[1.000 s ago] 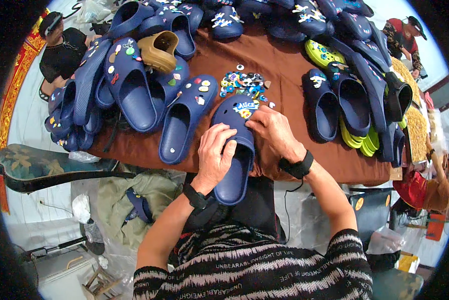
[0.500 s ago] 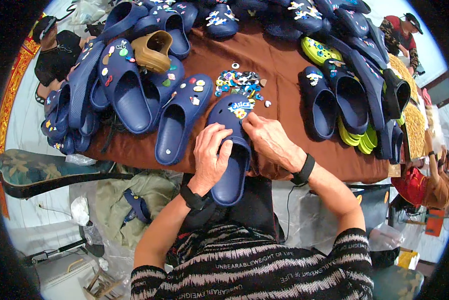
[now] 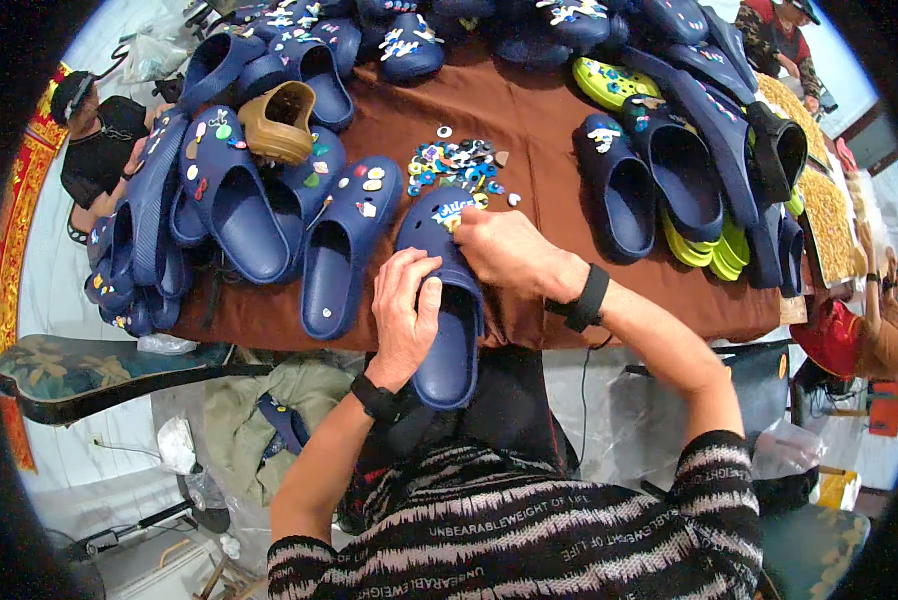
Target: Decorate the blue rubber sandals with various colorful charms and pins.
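Observation:
A navy clog lies in front of me, toe away from me, its heel reaching past the table's near edge. My left hand grips it at its left side, thumb over the opening. On the toe sits a blue, white and yellow lettered charm. My right hand is closed, its fingertips pressed to the toe at the charm's right side; what they pinch is hidden. Just beyond the toe lies a heap of small colourful charms. To the left is another navy clog with several charms on it.
Navy clogs crowd the brown-clothed table at left, back and right. Among them are a tan clog and lime-green ones. A padded chair stands at left. Other people sit at both sides.
The view has shifted slightly, so the table's things appear further left. My right hand has turned a little over the toe beside the charm. My left hand keeps its hold on the clog.

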`<state>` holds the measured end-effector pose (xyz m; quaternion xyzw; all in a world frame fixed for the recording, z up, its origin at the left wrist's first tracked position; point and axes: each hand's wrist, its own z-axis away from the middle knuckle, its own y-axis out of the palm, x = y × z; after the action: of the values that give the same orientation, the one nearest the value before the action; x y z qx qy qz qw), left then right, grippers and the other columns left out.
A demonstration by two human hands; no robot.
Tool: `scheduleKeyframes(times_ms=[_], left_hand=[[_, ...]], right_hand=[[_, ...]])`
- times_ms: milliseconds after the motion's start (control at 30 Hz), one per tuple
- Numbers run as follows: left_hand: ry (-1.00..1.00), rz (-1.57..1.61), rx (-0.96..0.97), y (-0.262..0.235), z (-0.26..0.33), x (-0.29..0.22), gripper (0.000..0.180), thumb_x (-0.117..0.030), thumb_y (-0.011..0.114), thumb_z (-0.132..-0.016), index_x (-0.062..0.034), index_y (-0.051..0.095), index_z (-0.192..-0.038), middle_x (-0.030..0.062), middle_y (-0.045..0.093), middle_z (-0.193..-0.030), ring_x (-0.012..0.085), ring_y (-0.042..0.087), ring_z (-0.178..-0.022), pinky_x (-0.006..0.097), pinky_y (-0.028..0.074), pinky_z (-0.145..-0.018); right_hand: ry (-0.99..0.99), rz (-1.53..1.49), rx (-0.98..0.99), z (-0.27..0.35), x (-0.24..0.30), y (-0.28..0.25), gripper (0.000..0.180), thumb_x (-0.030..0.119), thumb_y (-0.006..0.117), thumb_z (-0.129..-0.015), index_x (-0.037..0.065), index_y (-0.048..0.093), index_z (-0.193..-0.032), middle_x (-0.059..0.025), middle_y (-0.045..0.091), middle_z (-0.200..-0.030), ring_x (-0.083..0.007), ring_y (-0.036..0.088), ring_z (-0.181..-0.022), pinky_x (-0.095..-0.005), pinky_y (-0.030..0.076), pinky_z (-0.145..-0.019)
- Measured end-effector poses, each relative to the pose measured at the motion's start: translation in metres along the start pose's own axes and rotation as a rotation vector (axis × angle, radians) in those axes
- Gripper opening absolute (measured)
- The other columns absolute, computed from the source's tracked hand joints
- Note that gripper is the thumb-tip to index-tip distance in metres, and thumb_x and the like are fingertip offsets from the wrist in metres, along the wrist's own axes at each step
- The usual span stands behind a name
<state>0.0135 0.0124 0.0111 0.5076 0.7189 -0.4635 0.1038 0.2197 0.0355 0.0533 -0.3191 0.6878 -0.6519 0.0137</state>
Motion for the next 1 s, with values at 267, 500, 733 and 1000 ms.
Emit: scheduleKeyframes(times_ms=[267, 500, 733, 1000], left_hand=[[0.011, 0.034, 0.001, 0.001, 0.002, 0.003, 0.029, -0.029, 0.056, -0.101, -0.0041, 0.067, -0.111, 0.0173, 0.064, -0.117, 0.0375, 0.059, -0.114, 0.047, 0.044, -0.101], [0.011, 0.037, 0.004, 0.002, 0.002, 0.004, 0.031, -0.031, 0.055, -0.101, -0.0041, 0.067, -0.112, 0.0167, 0.064, -0.117, 0.037, 0.058, -0.115, 0.047, 0.044, -0.101], [0.004, 0.04, -0.002, 0.0, 0.001, 0.002, 0.033, -0.032, 0.055, -0.101, -0.0043, 0.068, -0.112, 0.0161, 0.063, -0.117, 0.0368, 0.058, -0.115, 0.047, 0.044, -0.101], [-0.005, 0.064, -0.012, -0.002, 0.003, 0.003, 0.034, -0.035, 0.056, -0.101, -0.0048, 0.068, -0.112, 0.016, 0.063, -0.118, 0.0366, 0.058, -0.116, 0.047, 0.044, -0.1]], right_hand=[[-0.069, -0.279, -0.294, 0.02, -0.017, 0.019, 0.02, 0.004, 0.06, -0.086, 0.0, 0.068, -0.104, -0.0207, 0.064, -0.096, -0.0396, 0.065, -0.095, -0.0476, 0.055, -0.083], [-0.156, 0.108, -0.232, 0.019, -0.002, 0.008, 0.016, 0.007, 0.062, -0.084, 0.001, 0.063, -0.098, -0.0191, 0.061, -0.091, -0.0376, 0.066, -0.089, -0.0452, 0.057, -0.071], [-0.084, -0.195, -0.087, -0.004, -0.024, 0.003, 0.02, 0.021, 0.067, -0.091, 0.001, 0.066, -0.091, -0.0191, 0.067, -0.084, -0.0368, 0.069, -0.082, -0.0469, 0.054, -0.074], [0.234, -0.513, -0.196, 0.015, -0.018, 0.008, 0.016, 0.013, 0.062, -0.095, -0.003, 0.066, -0.097, -0.0176, 0.068, -0.084, -0.0252, 0.068, -0.076, -0.0377, 0.052, -0.071]])
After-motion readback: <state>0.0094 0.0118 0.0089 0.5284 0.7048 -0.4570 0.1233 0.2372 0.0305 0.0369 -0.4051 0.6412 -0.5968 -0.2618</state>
